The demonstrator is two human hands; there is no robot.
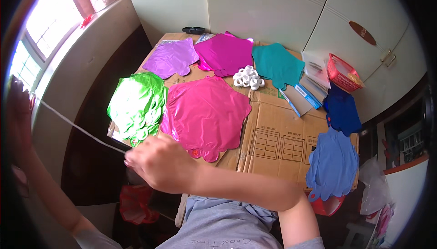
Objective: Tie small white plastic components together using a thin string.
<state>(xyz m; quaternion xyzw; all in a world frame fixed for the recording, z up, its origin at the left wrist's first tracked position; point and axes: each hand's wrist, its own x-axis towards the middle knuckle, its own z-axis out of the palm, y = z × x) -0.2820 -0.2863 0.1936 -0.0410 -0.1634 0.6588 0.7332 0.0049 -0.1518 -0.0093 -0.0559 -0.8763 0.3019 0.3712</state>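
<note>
A thin white cord (78, 126) is stretched slantwise across my left side, between my two hands. Its upper end meets the fingers of my left hand (22, 112), raised at the far left by the window and partly lost in the dark rim. The lower end runs into my right hand (159, 160), closed round it in front of my body. Just beyond the right hand lies a stack of flat pink foil balloons (205, 112), with tabs at the near edge. Shiny green foil balloons (139, 103) are piled to its left.
Purple (170, 57), magenta (225, 51), teal (278, 62), dark blue (343, 110) and light blue balloon stacks (333, 162) ring the cardboard surface (268, 121). Small white rolls (248, 78) sit mid-back. A red basket (344, 73) stands at right, near blue-edged boxes (308, 96). Cabinets (268, 14) rise behind.
</note>
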